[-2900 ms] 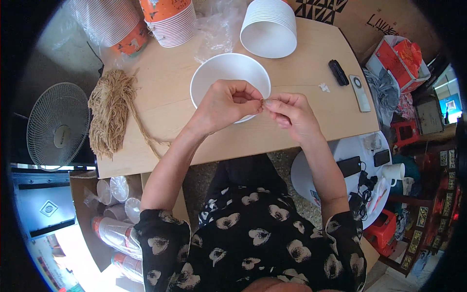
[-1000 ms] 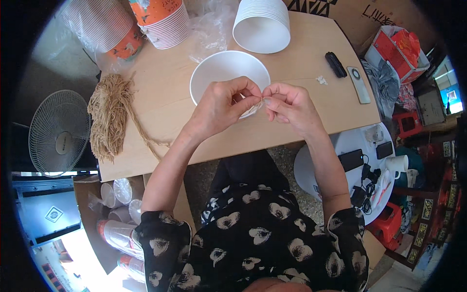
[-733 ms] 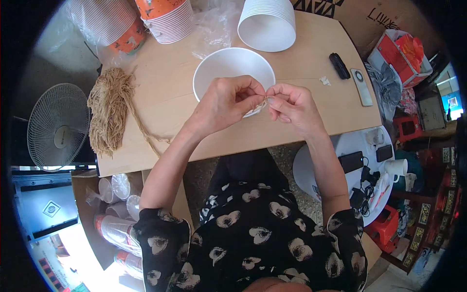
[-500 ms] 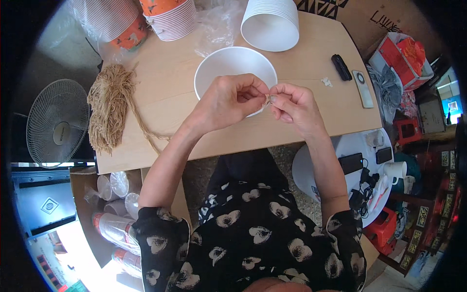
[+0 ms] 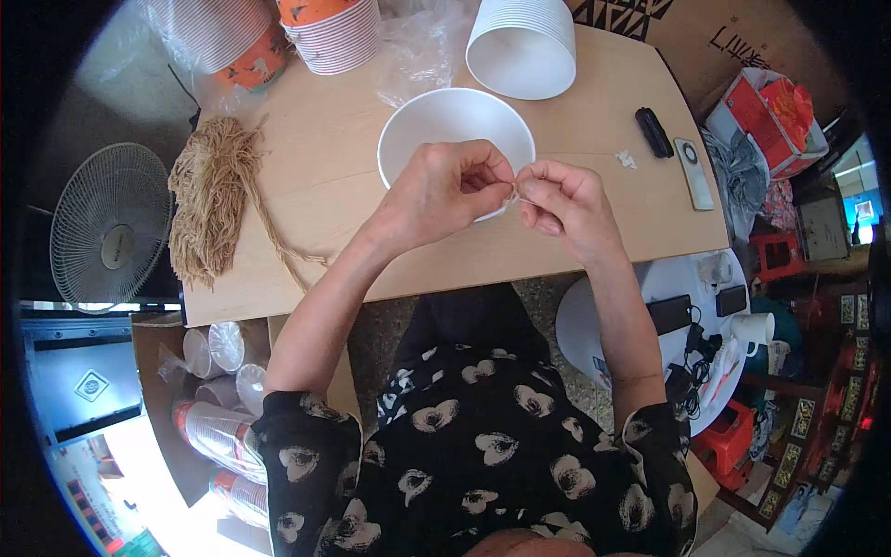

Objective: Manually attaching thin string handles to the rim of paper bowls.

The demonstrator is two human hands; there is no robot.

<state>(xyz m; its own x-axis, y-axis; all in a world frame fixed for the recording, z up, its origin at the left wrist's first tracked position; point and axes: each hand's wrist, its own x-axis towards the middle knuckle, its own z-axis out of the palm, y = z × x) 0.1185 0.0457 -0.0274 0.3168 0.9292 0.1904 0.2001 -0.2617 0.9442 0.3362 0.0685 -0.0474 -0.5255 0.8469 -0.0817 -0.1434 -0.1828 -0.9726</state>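
Over the near rim of a white paper bowl (image 5: 418,121), my left hand (image 5: 445,186) and my right hand (image 5: 568,200) meet fingertip to fingertip. Both are closed in a pinch on a small pale strand (image 5: 513,197), thin and thread-like. Its exact kind is too small to make out, and my fingers hide most of it. Left of my left forearm lies a thick bundle of tan twine (image 5: 209,204), with a few loose lengths (image 5: 274,237) trailing toward the table's front edge.
Behind the bowl lies a stack of white bowls (image 5: 522,60), beside orange patterned tubs (image 5: 329,37) and plastic film. A black object (image 5: 653,132), white scraps (image 5: 626,161) and a pale slim device (image 5: 693,174) lie at right. A fan (image 5: 111,232) stands left; a white side table (image 5: 580,325) stands right.
The view has shifted slightly, so the table things sit a little further right. My hands keep their pinch on the strand, with only a slight movement of the fingers.
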